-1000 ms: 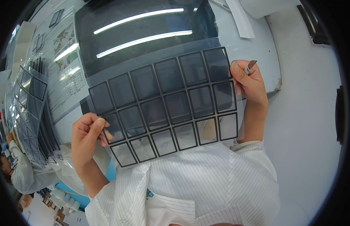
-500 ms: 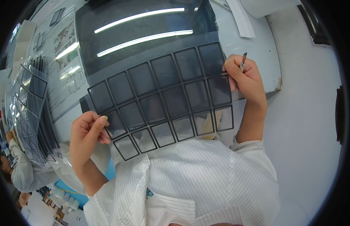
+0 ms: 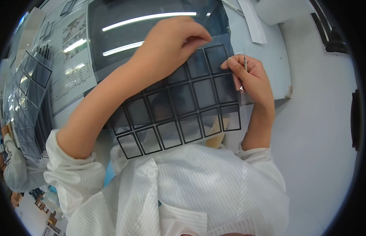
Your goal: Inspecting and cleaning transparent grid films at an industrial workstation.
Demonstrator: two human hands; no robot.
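A clear film sheet with rows of dark-framed rectangular panels spans the space before my chest, its near edge by my shirt. My right hand grips its right edge between thumb and fingers. A slim knife with a pointed metal blade sticks up between that hand's fingers. My left hand is over the sheet's far part, its forearm crossing the left panels and hiding several. Its thumb and fingertips come together near the upper right panels; anything between them is too blurred to make out.
A dark glossy surface reflecting ceiling lights lies beyond the sheet. Stacked panel sheets stand at the left beside printed papers. A white strip lies at the far right of the table. Another person's sleeve shows at the left edge.
My left hand has let go of the sheet's left edge and swung up and right across it. My right hand still holds the right edge, shifted slightly left.
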